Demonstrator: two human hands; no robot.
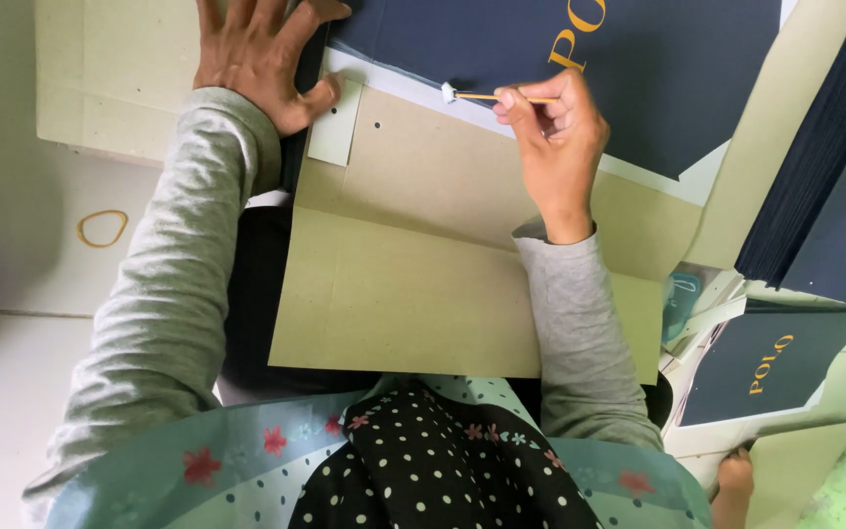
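The right hand (555, 127) pinches a thin stick (501, 97) along the navy sheet (540, 49)'s unfinished edge; the left hand (261, 54) lies flat, released, pressing the cardboard (423, 264).

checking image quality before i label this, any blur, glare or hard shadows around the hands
Head view: soft, even light, no glare on the navy sheet; left hand and right hand are sharp, as is the thin stick; only faint shadows fall on the cardboard; the frame edges bend slightly from the wide lens.
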